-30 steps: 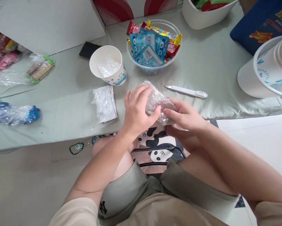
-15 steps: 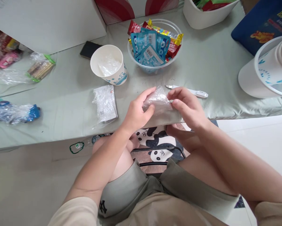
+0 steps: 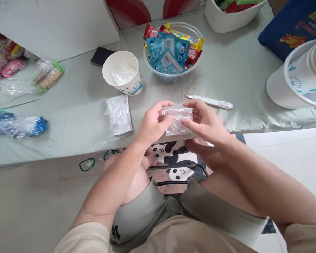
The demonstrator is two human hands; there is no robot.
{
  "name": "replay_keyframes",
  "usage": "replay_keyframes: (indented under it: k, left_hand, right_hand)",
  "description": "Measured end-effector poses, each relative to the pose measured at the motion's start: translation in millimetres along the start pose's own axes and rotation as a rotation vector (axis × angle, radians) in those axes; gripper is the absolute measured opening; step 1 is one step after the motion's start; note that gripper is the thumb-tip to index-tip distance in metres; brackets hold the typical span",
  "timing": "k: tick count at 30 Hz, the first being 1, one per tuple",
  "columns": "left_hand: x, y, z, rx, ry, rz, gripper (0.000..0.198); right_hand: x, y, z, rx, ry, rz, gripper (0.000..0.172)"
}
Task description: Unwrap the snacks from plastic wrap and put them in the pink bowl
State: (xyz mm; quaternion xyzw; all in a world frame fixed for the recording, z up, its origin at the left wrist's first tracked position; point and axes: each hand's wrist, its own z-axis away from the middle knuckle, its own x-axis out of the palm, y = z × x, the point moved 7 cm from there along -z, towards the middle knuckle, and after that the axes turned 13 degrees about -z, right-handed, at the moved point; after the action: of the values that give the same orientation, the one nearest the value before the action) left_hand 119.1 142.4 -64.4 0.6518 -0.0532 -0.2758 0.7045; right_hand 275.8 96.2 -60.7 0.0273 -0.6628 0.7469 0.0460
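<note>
Between my two hands, at the table's front edge, is a crinkled clear plastic bag (image 3: 178, 123). My left hand (image 3: 156, 121) grips its left side, thumb on top and fingers curled behind. On the right side, my right hand (image 3: 201, 118) has its thumb pressed on the plastic and its fingers bent round the far edge. Just beyond my right hand lies a white utility knife (image 3: 210, 101) with its blade tip showing. A paper cup (image 3: 135, 86) with crumpled clear plastic (image 3: 123, 73) in it stands to the far left of my hands.
A clear bowl (image 3: 171, 73) of wrapped snacks stands behind my hands. White plastic-wrapped packets (image 3: 119, 116) lie left, a dark phone (image 3: 101, 56) behind the cup. At right are a white bucket (image 3: 278, 88) with paper cups and a blue bag (image 3: 290, 31). A blue wrapped bundle (image 3: 19, 125) lies far left.
The clear bag has gone from a bunched, peaked shape to a flatter rectangle, lower toward the table's edge. My right hand has moved left and inward onto it.
</note>
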Motion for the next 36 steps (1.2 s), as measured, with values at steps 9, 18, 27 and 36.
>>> replay_keyframes:
  k: [9,18,27,36]
  left_hand:
    - [-12.2,-2,2,-0.002,0.014,0.18,0.039]
    - [-50.9,14,17,0.043,0.149,0.103,0.031]
    - [-160.3,53,66,0.29,0.933,-0.338,0.019]
    - [-172.2,55,-48,0.067,0.439,-1.174,0.02]
  right_hand:
    - [17,-15,0,-0.123,0.104,0.1,0.022]
    - [54,-19,-24,-0.227,0.183,-0.02,0.029]
    - [100,-14,-59,-0.165,0.139,-0.198,0.019]
    - [114,-15,-84,-0.123,0.119,-0.225,0.022]
